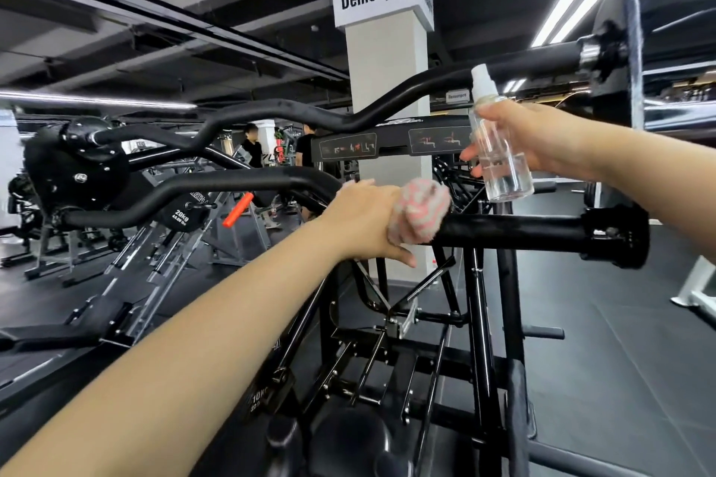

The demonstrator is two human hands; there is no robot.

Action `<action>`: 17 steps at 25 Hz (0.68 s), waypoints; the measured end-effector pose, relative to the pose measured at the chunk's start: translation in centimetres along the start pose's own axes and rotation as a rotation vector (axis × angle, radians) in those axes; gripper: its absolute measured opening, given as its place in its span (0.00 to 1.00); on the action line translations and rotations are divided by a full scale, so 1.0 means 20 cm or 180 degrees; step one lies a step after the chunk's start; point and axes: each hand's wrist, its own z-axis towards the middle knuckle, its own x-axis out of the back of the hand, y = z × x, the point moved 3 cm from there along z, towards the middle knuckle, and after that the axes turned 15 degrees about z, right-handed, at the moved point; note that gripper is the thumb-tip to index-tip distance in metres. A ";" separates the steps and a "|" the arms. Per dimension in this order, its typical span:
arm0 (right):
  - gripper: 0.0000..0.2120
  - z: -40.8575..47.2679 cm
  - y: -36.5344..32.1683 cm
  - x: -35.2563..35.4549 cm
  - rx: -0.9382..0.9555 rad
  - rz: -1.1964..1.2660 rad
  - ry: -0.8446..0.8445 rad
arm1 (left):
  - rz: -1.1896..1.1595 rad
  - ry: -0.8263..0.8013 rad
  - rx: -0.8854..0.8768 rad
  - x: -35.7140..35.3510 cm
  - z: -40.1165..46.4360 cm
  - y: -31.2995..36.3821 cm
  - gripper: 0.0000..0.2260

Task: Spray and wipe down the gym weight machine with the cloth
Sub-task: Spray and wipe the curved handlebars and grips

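The left hand (362,221) presses a bunched cloth (420,211) around the machine's lower black bar (515,230), while the right hand (542,137) grips a clear spray bottle (499,151) above that bar.

Head view (wide-angle), facing forward-down, close over machine bar (503,230).
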 end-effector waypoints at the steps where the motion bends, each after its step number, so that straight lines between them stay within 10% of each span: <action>1: 0.11 -0.01 0.00 0.00 -0.0008 0.0010 0.0014 | 0.0170 -0.0089 -0.0098 0.02 0.04 0.03 0.41; 7: 0.12 -0.06 0.02 0.00 -0.0036 0.0017 0.0117 | 0.0458 0.0412 0.0053 0.05 0.05 0.14 0.28; 10: 0.13 -0.11 0.02 -0.01 -0.0066 -0.0093 0.0039 | 0.0186 0.1455 0.0351 -0.01 -0.03 0.21 0.18; 17: 0.19 -0.18 0.02 -0.25 -0.0373 -0.1592 -0.0683 | -0.0364 0.1389 0.0437 -0.21 -0.27 0.33 0.40</action>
